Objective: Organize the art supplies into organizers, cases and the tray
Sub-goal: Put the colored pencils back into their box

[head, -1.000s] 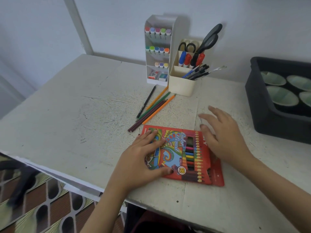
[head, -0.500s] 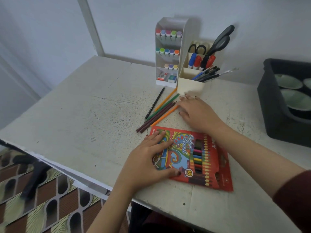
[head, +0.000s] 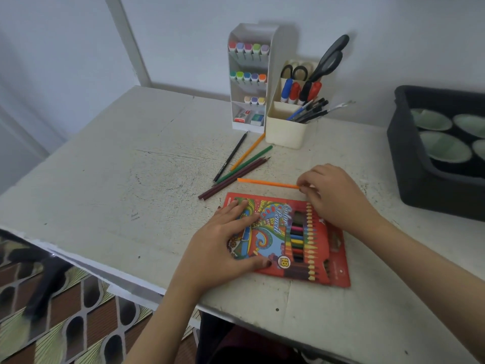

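A red colour pencil case (head: 301,240) lies flat near the table's front edge. My left hand (head: 223,245) presses on its left half with straight fingers. My right hand (head: 333,193) pinches the end of an orange pencil (head: 267,182), held level just beyond the case's far edge. Several loose pencils (head: 241,164), black, orange, green and dark brown, lie in a fan between the case and the organizers.
A white marker organizer (head: 249,82) and a cream pen holder (head: 288,127) with scissors, markers and pens stand at the back by the wall. A black tray (head: 409,164) with green bowls sits at the right. The table's front edge (head: 105,271) is close.
My right hand reached to the loose pencils, took an orange one out of the pile and drew it back toward the case. My left hand has stayed on the case.
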